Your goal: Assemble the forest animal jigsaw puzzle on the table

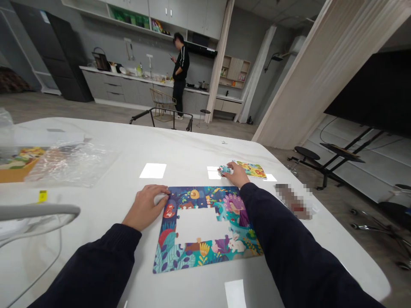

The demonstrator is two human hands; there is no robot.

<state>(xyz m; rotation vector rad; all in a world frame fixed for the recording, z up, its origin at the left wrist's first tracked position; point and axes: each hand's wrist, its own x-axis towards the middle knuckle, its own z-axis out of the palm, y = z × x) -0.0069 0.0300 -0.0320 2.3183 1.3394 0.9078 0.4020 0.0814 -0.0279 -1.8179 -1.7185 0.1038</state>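
Right hand point(233, 175) curled narrowly over loose pieces point(224, 170); left hand point(144, 207) lying open against a jigsaw puzzle point(205, 256), its middle unfilled.

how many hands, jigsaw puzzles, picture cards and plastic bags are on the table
hands: 2 (left hand, right hand)
jigsaw puzzles: 1 (partly built jigsaw puzzle)
picture cards: 1 (picture card)
plastic bags: 1 (clear plastic bag)
total: 5
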